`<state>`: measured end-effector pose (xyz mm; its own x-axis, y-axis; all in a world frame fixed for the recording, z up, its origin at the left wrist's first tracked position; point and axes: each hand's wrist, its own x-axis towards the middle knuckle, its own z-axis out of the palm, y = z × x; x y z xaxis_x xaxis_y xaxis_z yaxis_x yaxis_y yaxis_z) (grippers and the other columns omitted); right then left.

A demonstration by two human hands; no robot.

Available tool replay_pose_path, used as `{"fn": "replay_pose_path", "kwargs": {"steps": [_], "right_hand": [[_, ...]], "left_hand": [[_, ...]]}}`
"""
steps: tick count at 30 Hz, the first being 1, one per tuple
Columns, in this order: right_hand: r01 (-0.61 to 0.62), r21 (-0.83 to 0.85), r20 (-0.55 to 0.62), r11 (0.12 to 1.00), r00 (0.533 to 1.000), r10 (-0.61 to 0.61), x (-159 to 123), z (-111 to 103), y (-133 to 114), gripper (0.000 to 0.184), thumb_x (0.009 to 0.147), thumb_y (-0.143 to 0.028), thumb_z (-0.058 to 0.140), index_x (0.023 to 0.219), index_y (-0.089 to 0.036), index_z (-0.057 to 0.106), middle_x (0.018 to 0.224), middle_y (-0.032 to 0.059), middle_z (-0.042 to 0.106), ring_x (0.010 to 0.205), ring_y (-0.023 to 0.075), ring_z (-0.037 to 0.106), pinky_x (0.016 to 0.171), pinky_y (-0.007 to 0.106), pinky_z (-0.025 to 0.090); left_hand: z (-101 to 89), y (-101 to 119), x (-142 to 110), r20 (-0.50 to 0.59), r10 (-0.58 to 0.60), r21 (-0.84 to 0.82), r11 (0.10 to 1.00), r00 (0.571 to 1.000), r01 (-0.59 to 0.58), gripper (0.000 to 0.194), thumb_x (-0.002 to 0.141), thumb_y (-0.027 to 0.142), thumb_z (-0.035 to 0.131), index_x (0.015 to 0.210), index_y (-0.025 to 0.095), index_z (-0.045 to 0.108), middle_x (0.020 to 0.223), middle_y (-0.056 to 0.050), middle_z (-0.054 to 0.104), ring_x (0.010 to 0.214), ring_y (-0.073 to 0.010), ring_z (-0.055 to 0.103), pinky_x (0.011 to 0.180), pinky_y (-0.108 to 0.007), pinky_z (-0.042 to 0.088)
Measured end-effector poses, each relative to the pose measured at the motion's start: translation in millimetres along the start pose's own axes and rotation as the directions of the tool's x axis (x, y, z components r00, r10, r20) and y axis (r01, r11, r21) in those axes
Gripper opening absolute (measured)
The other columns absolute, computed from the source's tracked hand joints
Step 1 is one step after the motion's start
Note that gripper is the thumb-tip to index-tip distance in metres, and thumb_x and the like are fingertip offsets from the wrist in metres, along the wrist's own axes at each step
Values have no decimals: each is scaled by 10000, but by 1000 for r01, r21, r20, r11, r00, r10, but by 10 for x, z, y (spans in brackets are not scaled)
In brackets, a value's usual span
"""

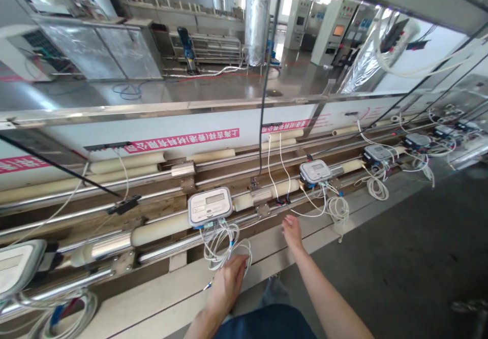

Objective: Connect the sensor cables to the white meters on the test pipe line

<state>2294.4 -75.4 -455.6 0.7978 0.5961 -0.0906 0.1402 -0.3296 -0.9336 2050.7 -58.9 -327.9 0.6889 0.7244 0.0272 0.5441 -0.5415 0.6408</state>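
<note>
My left hand (229,280) is closed around a white cable, below the middle meter (210,206). A blue-and-metal cable tip (208,284) pokes out on its left side. The loose coil of white cable (221,245) hangs from that meter's lower edge, with loops running to my fingers. Further right, my right hand (293,233) hovers over the front ledge with its fingers curled in a pinch. A thin white cable stretches from the coil toward it; what sits between the fingertips is too small to make out.
Other meters, one at the right (315,171) and one at the left edge (17,265), sit along the pipe line with hanging cable coils (338,211). Metal rails (168,251) run beneath. A black cord (263,100) hangs down ahead. Behind the low panel stands a silver tank (257,21).
</note>
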Motion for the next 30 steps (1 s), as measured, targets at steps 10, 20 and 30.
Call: {"fn": "replay_pose_path", "kwargs": {"steps": [10, 20, 30], "right_hand": [[-183, 238, 375, 954, 923, 84, 505, 39, -150, 297, 711, -448, 554, 737, -154, 585, 703, 46, 626, 676, 168, 575, 650, 275, 446], [-237, 380, 648, 894, 758, -75, 464, -363, -319, 294, 784, -467, 520, 775, -173, 513, 643, 17, 603, 554, 131, 547, 489, 228, 400], [-90, 178, 647, 980, 761, -48, 393, -516, -242, 282, 723, -448, 582, 743, -166, 580, 647, 41, 637, 572, 168, 580, 572, 286, 460]], "left_hand": [[723, 727, 1032, -189, -34, 136, 989, 981, 61, 443, 931, 263, 350, 1358, 150, 312, 1271, -122, 501, 1178, -194, 476, 973, -361, 433], [806, 624, 1745, 74, -37, 130, 991, 997, 27, 291, 916, 256, 376, 1127, 138, 539, 927, -94, 637, 820, -186, 619, 738, -284, 501], [633, 478, 1644, 12, -85, 298, 951, 996, 78, 265, 895, 165, 423, 1127, 152, 550, 930, -100, 629, 830, -211, 625, 712, -296, 503]]}}
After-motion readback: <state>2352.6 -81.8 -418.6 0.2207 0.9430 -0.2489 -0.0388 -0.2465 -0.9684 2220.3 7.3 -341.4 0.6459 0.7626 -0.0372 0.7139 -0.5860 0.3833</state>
